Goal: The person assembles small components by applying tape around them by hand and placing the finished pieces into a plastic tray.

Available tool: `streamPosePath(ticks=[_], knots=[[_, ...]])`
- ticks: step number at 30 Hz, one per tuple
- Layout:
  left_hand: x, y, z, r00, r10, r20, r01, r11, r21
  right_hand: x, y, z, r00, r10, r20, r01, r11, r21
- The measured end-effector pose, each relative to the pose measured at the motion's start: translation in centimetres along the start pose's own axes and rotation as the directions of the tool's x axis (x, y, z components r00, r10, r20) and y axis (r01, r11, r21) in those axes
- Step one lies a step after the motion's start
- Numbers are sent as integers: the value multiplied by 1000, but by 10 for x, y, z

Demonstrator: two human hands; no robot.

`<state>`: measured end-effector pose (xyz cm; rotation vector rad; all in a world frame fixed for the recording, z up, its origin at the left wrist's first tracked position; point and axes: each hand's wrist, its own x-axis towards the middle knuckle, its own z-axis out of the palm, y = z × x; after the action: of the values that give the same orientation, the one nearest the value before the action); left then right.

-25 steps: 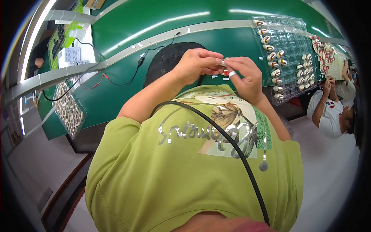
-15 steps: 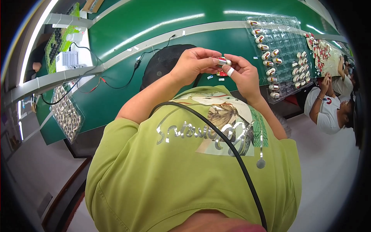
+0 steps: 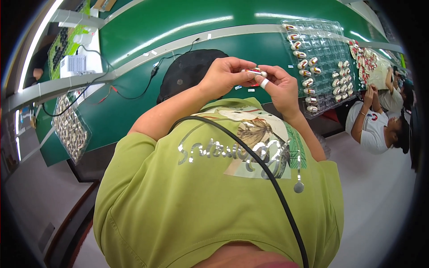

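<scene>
Between my two hands, above the green table's near edge, is a small white capsule-shaped piece (image 3: 254,72) with red and gold markings. The fingertips of my left hand (image 3: 226,75) pinch it from the left. My right hand (image 3: 281,87), with a white wrap on one finger, closes on its right end. Something red shows just below the piece, partly covered by my fingers. A few small white slips (image 3: 251,90) lie on the table beneath my hands. A black mesh-like rounded thing (image 3: 183,73) sits behind my left forearm.
A clear plastic tray (image 3: 328,42) with several similar capsule pieces stands on the right; another filled tray (image 3: 71,129) is on the left. Black cable (image 3: 154,71) crosses the green table (image 3: 178,27). A white box (image 3: 73,65) stands at far left. Another person (image 3: 375,125) works at far right.
The piece has turned between my fingers, lying more level with more of its length showing. Both hands remain together on it. The whole view has shifted slightly.
</scene>
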<state>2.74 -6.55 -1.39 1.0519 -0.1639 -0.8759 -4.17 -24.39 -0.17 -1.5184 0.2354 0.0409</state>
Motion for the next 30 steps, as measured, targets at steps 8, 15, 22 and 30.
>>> streamPosePath(ticks=[8,15,22,30], knots=[[7,-20,-5,977,-176,-123,183,982,47,-1,10,-7,993,16,114,34,904,-427],[12,-22,-1,949,-291,-123,312,921,234,3,29,-28,942,-196,273,330,691,-643],[13,-17,-11,923,-311,-225,370,877,307,69,63,-185,949,-191,-249,-131,479,-868],[8,-32,-29,856,-339,-390,451,859,244,147,86,-268,975,-102,-198,-205,-62,-977]])
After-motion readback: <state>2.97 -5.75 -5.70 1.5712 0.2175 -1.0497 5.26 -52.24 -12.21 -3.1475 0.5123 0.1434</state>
